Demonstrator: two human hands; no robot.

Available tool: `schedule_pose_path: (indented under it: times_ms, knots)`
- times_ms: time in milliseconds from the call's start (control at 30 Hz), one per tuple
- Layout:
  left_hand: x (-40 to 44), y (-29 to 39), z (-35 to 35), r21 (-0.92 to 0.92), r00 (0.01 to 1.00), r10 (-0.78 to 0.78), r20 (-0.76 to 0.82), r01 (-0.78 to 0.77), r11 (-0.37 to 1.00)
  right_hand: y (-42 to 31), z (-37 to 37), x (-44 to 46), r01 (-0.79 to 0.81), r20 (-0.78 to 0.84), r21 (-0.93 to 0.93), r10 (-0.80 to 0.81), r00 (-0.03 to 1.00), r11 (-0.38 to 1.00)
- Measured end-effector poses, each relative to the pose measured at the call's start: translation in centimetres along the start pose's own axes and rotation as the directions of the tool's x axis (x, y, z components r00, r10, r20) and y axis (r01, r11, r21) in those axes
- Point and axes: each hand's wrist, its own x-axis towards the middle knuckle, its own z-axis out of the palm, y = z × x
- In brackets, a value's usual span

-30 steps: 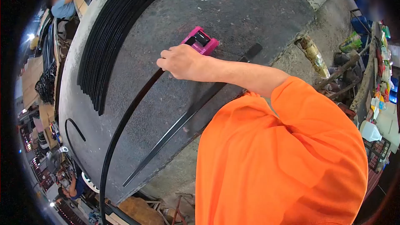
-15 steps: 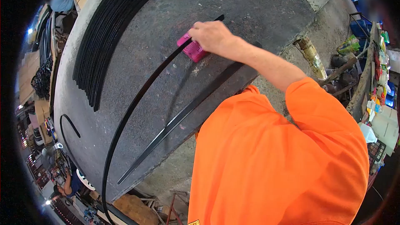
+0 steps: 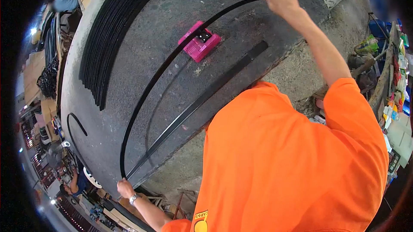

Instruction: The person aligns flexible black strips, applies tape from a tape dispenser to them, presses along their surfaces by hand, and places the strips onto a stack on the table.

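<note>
A long black flexible strip (image 3: pixel 160 71) bows between my two hands above the dark worktable (image 3: pixel 241 116). My right hand (image 3: pixel 280 2) grips its upper end at the top right, fingers closed. At the lower left, my left hand (image 3: pixel 125 188), with a watch on the wrist, is closed around the other end. Midway, the strip crosses in front of a pink plastic device (image 3: pixel 202 49) with a black middle part, which lies on the table. Whether the strip touches the device I cannot tell. Another flat black strip (image 3: pixel 202 98) lies along the near edge.
Many black strips (image 3: pixel 114 30) lie side by side at the far side of the table. A thin curved black piece (image 3: pixel 71 135) rests at the left end. Two people (image 3: pixel 66 0) work in the background. Clutter (image 3: pixel 370 45) stands at the right.
My right hand has left the pink device and moved up and right with the strip end. My left hand has come into view on the lower end. The pink device is now uncovered.
</note>
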Motion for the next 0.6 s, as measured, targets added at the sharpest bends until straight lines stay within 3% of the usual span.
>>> schedule_pose_path:
  times_ms: [233, 333, 433, 533, 600]
  knots:
    - [-1.8, 10.3, -2.7, -0.018, 0.985, 0.172, 0.024, -0.172, 0.985, 12.8, 1.5, -1.6, -0.13, -0.019, -0.128, 0.129, 0.991, 0.983]
    - [-2.8, 14.1, -4.0, -0.084, 0.961, 0.275, -0.021, -0.276, 0.958, 13.8, -2.7, -3.2, -0.276, -0.021, 0.028, 0.276, 0.961, 0.961]
    - [-4.2, 18.6, -6.7, -0.112, 0.938, 0.344, -0.042, -0.347, 0.931, 17.1, -4.0, -4.2, -0.39, 0.038, -0.144, 0.399, 0.916, 0.909]
    - [-5.1, 22.5, -8.8, -0.147, 0.904, 0.425, -0.047, -0.427, 0.892, 24.7, -1.9, -7.0, -0.304, -0.078, -0.177, 0.294, 0.953, 0.936]
    - [-5.2, 24.7, -9.6, -0.178, 0.874, 0.482, -0.065, -0.486, 0.856, 28.3, -2.4, -8.5, -0.35, 0.002, -0.273, 0.364, 0.931, 0.896]
